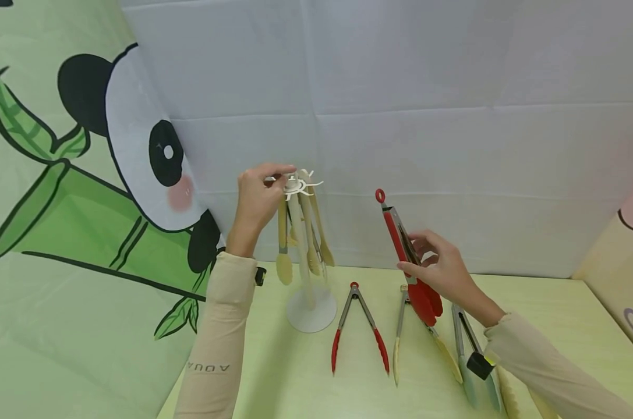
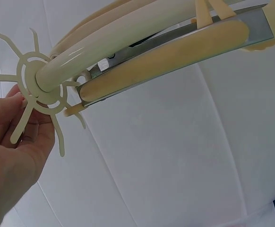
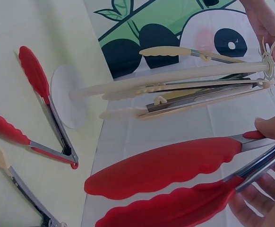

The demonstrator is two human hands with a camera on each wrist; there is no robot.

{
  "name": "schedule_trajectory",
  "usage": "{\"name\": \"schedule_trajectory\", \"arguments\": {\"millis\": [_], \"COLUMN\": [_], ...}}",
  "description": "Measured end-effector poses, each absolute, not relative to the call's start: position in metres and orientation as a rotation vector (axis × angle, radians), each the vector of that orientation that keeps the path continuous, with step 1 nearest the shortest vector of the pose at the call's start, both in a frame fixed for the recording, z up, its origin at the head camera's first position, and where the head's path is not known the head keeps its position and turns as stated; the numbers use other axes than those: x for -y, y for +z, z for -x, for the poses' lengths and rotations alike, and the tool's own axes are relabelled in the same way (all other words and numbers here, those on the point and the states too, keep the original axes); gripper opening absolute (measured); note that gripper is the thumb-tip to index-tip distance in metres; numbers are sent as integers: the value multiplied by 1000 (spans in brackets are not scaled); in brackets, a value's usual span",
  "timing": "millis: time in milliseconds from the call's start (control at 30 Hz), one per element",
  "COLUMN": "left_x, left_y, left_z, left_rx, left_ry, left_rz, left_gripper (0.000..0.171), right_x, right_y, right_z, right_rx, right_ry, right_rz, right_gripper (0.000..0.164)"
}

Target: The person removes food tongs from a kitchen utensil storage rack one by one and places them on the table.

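In the head view my left hand (image 1: 261, 195) pinches the top of a white utensil stand (image 1: 308, 285), at its ring of hooks (image 2: 21, 75). Several cream-handled tongs (image 2: 166, 59) hang from those hooks around the pole. My right hand (image 1: 444, 270) holds red tongs (image 3: 166, 163) in the air to the right of the stand, thumb on one side and fingers on the other. Their red loop end points up and the scalloped red heads point down. The two heads sit slightly apart in the right wrist view. A gap separates these tongs from the stand.
Another pair of red-tipped tongs (image 1: 335, 349) lies spread on the pale table (image 1: 347, 401), just right of the stand's round base (image 1: 300, 323). Cream-tipped tongs (image 1: 447, 358) and grey-green tongs (image 1: 468, 378) lie further right. A white cloth backdrop (image 1: 400, 145) hangs behind.
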State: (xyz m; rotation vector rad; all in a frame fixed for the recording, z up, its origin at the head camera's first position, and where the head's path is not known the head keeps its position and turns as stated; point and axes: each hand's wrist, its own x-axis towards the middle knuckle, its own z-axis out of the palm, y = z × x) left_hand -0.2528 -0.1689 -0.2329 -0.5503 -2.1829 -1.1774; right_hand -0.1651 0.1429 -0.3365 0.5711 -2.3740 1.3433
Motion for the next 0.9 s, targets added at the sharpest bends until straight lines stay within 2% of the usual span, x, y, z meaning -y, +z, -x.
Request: {"name": "schedule_trajectory", "arguments": {"millis": [400,900], "left_x": [161,161], "left_y": [-233,-233], "left_z": [258,258], "left_rx": [2185,2181], "left_ry": [-1153,-1146], "left_rz": [518,519], "left_gripper": [27,27], "right_x": [-177,-194], "right_y": [-364,-366], "right_z": [184,172], "right_rx": [2417,2473], "right_ry": [1326,1261], "right_rz": [-536,-457], "right_gripper": [44,44]}}
